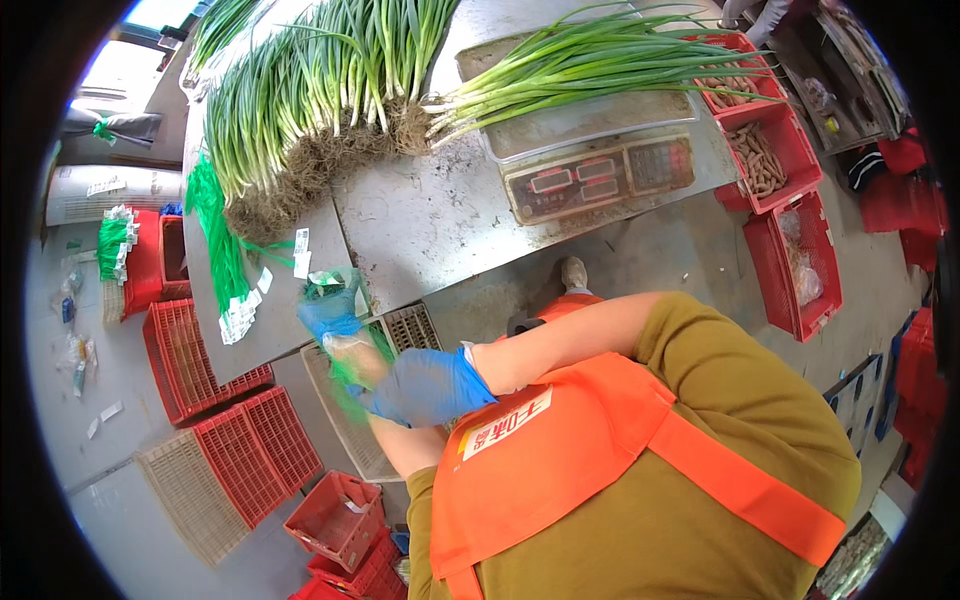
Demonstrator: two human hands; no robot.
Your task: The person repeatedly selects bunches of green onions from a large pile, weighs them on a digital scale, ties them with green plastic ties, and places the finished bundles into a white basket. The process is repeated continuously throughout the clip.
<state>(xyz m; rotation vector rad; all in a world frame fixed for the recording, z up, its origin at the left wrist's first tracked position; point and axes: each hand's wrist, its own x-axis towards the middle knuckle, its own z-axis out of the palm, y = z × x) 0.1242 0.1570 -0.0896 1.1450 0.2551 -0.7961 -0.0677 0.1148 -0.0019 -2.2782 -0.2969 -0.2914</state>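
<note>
My left hand (330, 304), in a blue glove, is over the near left part of the metal table, with green mesh and a white tag about its fingers. Its finger pose is unclear. My right hand (427, 386), blue-gloved and blurred, crosses over my left forearm and grips green mesh netting (346, 386) hanging along that forearm. Beyond them, green onions (322, 97) with soil-covered roots lie in a long row. A separate bunch of green onions (555, 71) lies across the tray of a digital scale (600, 180). Green mesh bags with white tags (221, 240) lie at the table's left.
Red crates (772, 157) holding tan roots stand right of the table (420, 232). Red plastic crates (259, 457) and a pale crate (191, 495) are at lower left, with another pale crate (345, 420) below my arms. Another person's gloved hand (766, 21) shows at top right.
</note>
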